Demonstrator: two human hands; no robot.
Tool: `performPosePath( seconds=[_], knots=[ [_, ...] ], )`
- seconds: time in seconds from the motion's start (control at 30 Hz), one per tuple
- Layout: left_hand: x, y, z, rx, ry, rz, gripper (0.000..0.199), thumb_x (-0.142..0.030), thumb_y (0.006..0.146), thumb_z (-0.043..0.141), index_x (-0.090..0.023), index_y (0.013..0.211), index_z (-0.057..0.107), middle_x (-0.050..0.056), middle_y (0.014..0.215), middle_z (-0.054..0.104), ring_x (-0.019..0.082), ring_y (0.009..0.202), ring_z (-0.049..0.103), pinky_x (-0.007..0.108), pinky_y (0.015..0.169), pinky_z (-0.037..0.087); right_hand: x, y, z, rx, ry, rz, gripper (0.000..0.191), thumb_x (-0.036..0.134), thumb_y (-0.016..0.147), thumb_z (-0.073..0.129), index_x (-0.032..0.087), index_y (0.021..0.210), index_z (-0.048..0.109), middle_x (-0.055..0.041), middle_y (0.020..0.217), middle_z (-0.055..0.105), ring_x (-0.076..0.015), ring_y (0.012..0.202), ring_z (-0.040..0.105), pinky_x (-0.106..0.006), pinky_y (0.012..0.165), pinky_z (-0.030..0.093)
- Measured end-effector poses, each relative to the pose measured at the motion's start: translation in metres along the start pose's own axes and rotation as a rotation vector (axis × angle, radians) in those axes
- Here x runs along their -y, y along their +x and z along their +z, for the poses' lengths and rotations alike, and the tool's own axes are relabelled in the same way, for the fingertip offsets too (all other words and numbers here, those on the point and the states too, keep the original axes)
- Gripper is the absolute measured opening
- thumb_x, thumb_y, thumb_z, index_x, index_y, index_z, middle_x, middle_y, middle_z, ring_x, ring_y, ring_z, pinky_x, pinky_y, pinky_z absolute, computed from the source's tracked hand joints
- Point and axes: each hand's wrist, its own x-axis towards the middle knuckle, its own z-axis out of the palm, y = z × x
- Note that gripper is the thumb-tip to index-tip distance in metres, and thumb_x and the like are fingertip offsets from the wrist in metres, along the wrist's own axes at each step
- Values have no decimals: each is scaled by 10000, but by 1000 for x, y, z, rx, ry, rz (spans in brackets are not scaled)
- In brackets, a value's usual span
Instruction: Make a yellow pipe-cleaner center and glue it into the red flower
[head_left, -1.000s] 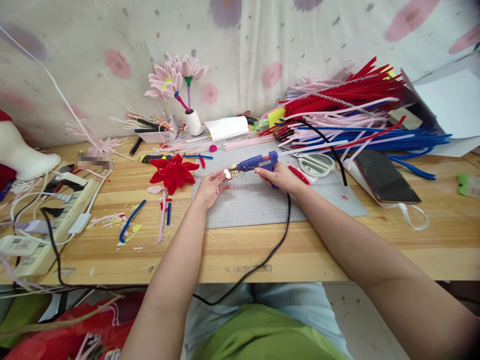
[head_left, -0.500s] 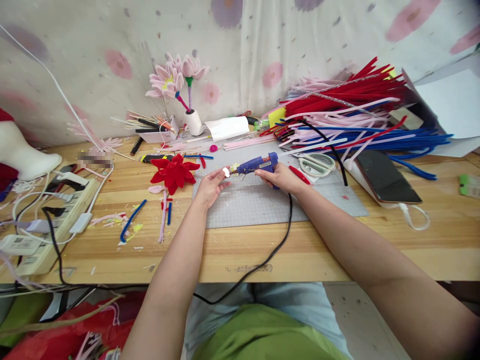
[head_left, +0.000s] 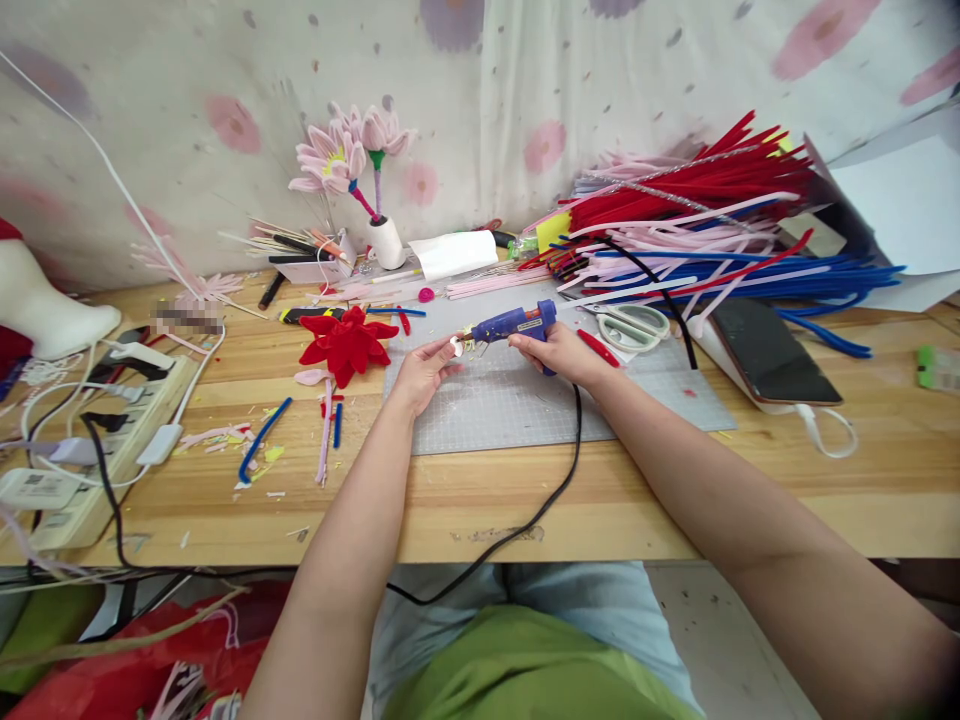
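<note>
My right hand [head_left: 546, 348] grips a blue hot glue gun [head_left: 506, 325] by its handle, and a long glue stick [head_left: 626, 292] sticks out of its rear. Between the fingertips of my left hand [head_left: 427, 372] is a small white round piece [head_left: 457, 346]. The gun's nozzle points left and meets or nearly meets that piece; which of the two I cannot tell. Bits of yellow cling around the nozzle. Both hands are above the grey cutting mat [head_left: 480, 425]. Left of my left hand lies a red fuzzy flower [head_left: 349, 346].
A heap of red, pink and blue pipe cleaners [head_left: 697, 220] fills the back right, near scissors [head_left: 634, 328] and a phone [head_left: 776, 350]. Pink flowers stand in a white vase [head_left: 387, 243]. The gun's black cord [head_left: 551, 500] hangs over the table edge. A power strip [head_left: 124, 455] lies left.
The white piece has turned slightly in my left fingertips. The glue gun has shifted a little to the left, its nozzle still close to the piece.
</note>
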Motion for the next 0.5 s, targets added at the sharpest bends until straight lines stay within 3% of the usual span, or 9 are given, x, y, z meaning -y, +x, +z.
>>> performPosePath(
  seconds=[0.3, 0.5],
  knots=[
    [0, 0, 1, -15, 2, 2, 268, -294, 594, 763, -175, 830, 719, 39, 896, 693, 122, 823, 600, 240, 724, 476, 3, -2, 0, 29, 7, -7, 492, 660, 649, 594, 196, 649, 430, 51, 440, 395, -73, 420, 356, -238, 432, 280],
    [0, 0, 1, -1, 3, 14, 339, -309, 555, 788, -157, 850, 718, 47, 885, 690, 129, 821, 596, 267, 750, 473, -2, 1, -1, -17, -17, 0, 510, 682, 648, 577, 191, 642, 440, 50, 438, 400, -70, 413, 364, -232, 422, 285]
  ],
)
